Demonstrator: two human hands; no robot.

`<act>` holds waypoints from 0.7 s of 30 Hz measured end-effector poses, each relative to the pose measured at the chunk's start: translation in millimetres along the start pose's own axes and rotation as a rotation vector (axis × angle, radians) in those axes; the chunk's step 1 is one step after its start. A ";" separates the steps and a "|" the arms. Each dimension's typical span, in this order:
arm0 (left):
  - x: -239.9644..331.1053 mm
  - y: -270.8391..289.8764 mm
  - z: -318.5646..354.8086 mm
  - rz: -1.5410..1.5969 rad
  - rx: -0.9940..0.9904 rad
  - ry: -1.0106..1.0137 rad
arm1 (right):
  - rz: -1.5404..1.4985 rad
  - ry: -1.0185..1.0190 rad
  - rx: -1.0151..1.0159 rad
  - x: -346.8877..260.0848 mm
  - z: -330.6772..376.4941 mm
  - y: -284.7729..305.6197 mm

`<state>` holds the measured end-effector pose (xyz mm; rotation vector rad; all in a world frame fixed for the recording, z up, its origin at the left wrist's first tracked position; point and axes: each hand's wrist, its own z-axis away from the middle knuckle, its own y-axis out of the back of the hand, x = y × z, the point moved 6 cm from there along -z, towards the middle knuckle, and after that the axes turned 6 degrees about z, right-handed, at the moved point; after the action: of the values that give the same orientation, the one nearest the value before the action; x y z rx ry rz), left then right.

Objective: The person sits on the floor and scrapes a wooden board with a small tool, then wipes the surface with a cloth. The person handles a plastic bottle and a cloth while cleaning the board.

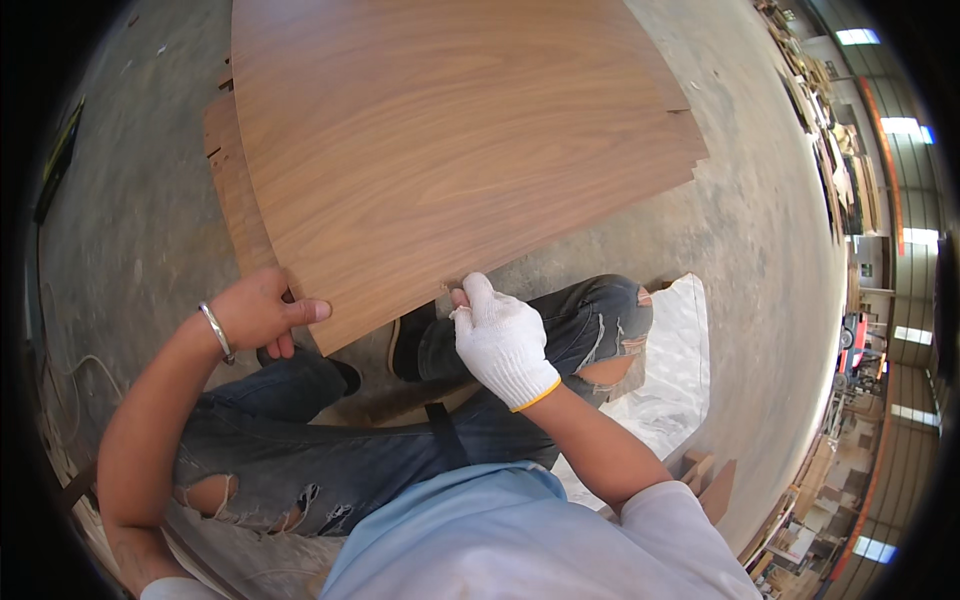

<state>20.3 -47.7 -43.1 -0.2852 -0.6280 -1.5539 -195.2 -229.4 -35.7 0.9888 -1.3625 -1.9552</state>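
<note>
A large brown wood-grain sheet lies before me, its near corner pointing toward my lap. My left hand, bare and with a silver bracelet at the wrist, grips the sheet near that corner, thumb on top and the other fingers partly hidden below. On my right hand is a white knit glove with a yellow cuff. Its fingers are curled and pinched at the sheet's near edge, where the edge looks slightly ragged; a bare fingertip shows there. More brown wood pieces stick out from under the sheet's left side.
My bent legs in torn jeans are close below the sheet. White plastic sheeting spreads on the concrete floor to my right, with wood offcuts near my elbow. Stacked boards line the far right. A thin cable curves at left.
</note>
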 end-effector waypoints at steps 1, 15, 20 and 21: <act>1.1 0.9 -0.4 -0.001 0.004 -0.007 | 0.040 -0.032 -0.056 1.9 -2.1 1.4; -5.6 10.5 0.1 0.018 0.074 -0.040 | -0.096 -0.302 0.263 147.8 -35.6 53.1; -9.1 9.3 -2.6 0.080 0.074 -0.051 | -0.173 -0.284 0.239 140.5 -34.4 52.2; -9.0 8.8 -2.9 0.098 0.076 -0.055 | -0.147 -0.239 0.233 130.6 -32.7 52.0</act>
<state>30.4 -41.5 -48.4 -0.2981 -0.7044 -1.4291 -242.1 -365.6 -27.0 1.0093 -1.7262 -2.1119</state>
